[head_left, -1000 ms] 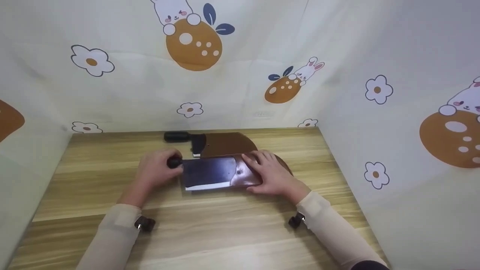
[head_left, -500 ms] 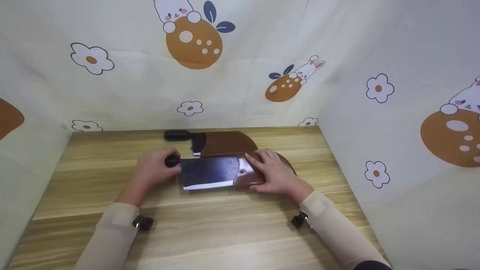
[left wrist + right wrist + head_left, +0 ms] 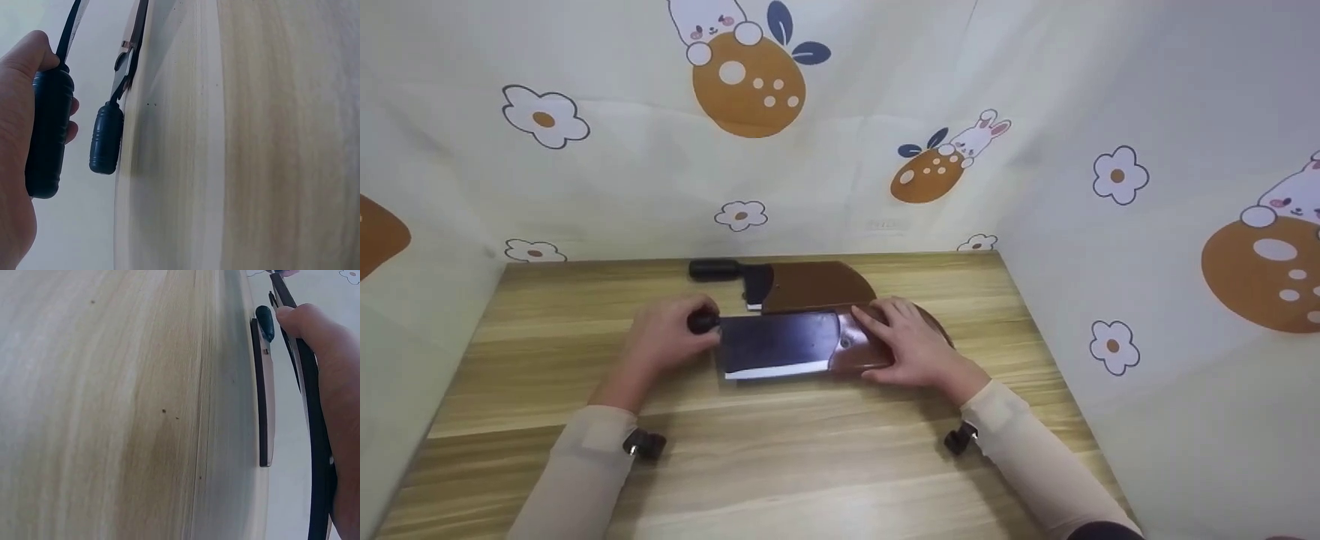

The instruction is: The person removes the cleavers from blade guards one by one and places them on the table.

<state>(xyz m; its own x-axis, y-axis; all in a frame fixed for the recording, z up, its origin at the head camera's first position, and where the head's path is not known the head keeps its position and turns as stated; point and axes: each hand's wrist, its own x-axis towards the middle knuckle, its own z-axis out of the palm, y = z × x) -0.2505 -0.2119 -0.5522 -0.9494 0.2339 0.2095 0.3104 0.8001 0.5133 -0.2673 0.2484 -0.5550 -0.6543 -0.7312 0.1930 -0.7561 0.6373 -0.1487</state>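
A cleaver (image 3: 780,343) with a dark blade and bright cutting edge lies level across both hands in the head view, its edge toward the person. My left hand (image 3: 667,336) grips its black handle (image 3: 52,132), thumb near the blade end. Around the tip half of the blade sits a brown sheath (image 3: 855,351), held by my right hand (image 3: 913,346) with fingers spread over the top and thumb at the near edge. Both wrist views show this cleaver raised off the table. Behind it, a second cleaver (image 3: 757,286) rests in its own brown sheath (image 3: 817,286), black handle pointing left.
The wood-grain table (image 3: 795,457) ends at a pale patterned curtain (image 3: 840,150) at the back and on both sides. The sheathed second cleaver lies near the back edge and is partly overlapped by the held one in the head view.
The right hand and sheath have moved slightly right, the left hand with the handle slightly left. More of the blade shows out of the sheath. The second cleaver has stayed in place.
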